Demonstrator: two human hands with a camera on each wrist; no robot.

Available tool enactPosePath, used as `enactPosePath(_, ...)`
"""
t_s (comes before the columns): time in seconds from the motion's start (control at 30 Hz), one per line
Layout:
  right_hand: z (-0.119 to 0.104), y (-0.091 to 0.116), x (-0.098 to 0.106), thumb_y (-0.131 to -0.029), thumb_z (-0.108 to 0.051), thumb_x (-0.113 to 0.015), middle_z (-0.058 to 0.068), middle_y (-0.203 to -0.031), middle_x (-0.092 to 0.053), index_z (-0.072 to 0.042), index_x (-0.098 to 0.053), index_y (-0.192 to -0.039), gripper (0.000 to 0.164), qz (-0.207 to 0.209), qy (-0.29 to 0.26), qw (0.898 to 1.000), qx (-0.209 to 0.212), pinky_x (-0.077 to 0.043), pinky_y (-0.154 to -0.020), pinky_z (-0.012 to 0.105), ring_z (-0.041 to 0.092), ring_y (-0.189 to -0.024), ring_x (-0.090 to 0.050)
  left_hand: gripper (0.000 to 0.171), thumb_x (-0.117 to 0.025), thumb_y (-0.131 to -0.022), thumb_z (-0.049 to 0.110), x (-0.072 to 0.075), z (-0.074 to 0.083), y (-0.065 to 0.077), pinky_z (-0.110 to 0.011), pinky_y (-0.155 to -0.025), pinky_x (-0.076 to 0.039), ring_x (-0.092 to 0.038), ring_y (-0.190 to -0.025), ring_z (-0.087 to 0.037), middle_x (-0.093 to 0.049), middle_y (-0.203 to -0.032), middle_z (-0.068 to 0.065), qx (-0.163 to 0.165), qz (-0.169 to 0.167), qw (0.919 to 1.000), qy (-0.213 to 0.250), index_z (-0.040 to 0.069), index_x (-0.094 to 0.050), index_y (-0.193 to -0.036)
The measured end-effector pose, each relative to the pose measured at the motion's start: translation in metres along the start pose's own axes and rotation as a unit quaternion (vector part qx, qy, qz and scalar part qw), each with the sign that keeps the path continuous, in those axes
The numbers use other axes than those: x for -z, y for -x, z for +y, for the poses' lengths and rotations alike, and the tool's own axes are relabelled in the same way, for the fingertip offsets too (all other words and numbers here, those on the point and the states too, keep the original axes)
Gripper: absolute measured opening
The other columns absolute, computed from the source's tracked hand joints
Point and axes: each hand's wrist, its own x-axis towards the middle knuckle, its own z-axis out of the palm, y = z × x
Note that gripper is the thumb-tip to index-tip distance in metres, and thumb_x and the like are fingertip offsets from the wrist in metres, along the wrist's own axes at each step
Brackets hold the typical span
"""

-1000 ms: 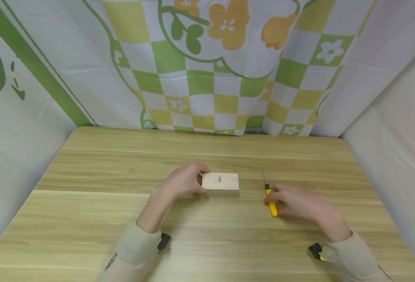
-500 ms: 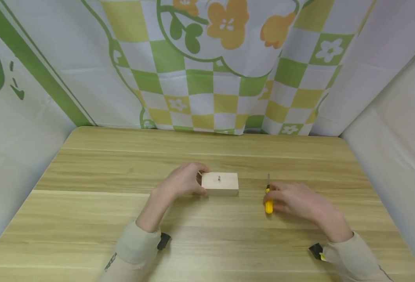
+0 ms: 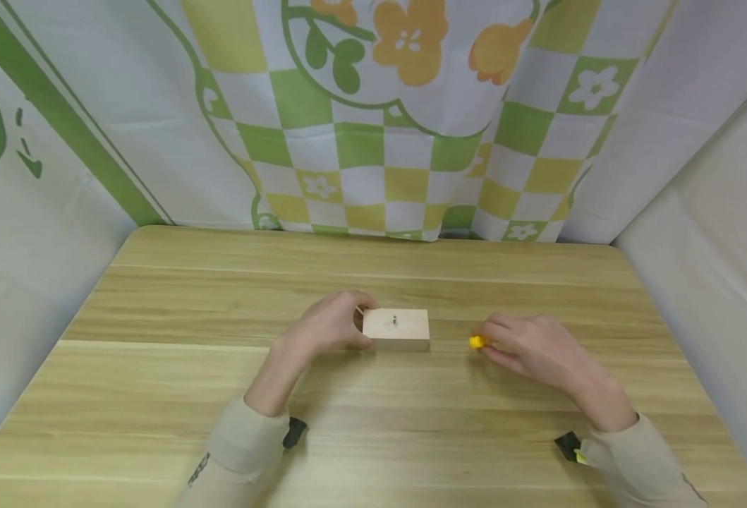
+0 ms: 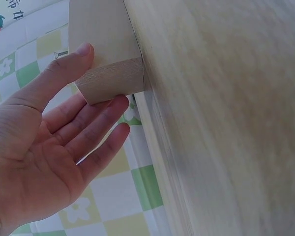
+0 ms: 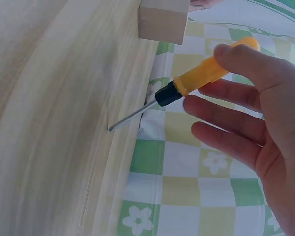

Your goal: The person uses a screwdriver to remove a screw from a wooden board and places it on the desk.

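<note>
Gripping the near end of a wooden block (image 3: pixel 405 330), the left hand (image 3: pixel 322 326) sits at nine o'clock of it, thumb on one long side and fingers on the other. The block lies flat on the table (image 3: pixel 373 430), near its middle, and a small screw (image 3: pixel 395 320) stands up from its top face. At three o'clock of the block, well apart from it, the right hand (image 3: pixel 532 346) pinches the yellow handle of a screwdriver (image 5: pixel 199 76) between thumb and fingers. In the right wrist view its metal shaft points to eight o'clock; whether the tip touches the table, I cannot tell. Beige sleeves (image 3: pixel 240 437) cover both forearms. At twelve o'clock, beyond the table, hangs a checked, flowered curtain (image 3: pixel 360 148).
</note>
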Motion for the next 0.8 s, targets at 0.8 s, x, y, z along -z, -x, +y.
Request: enactPosePath(0.8,-0.018,-0.051,0.013,-0.092,-0.02,-0.071,0.006,-0.09,-0.076,0.001,-0.065,-0.116,0.032,0.121,-0.079,0.989,-0.042,-0.058,-0.058,0.027,0.016,-0.073,-0.074,0.057,-0.089,-0.068,0.015,0.0,-0.002,0.0,-0.037,-0.088,-0.052,-0.067,-0.099,-0.018,-0.072,-0.109,-0.003,-0.007,-0.001,0.9999,0.015,0.011,-0.068,-0.122)
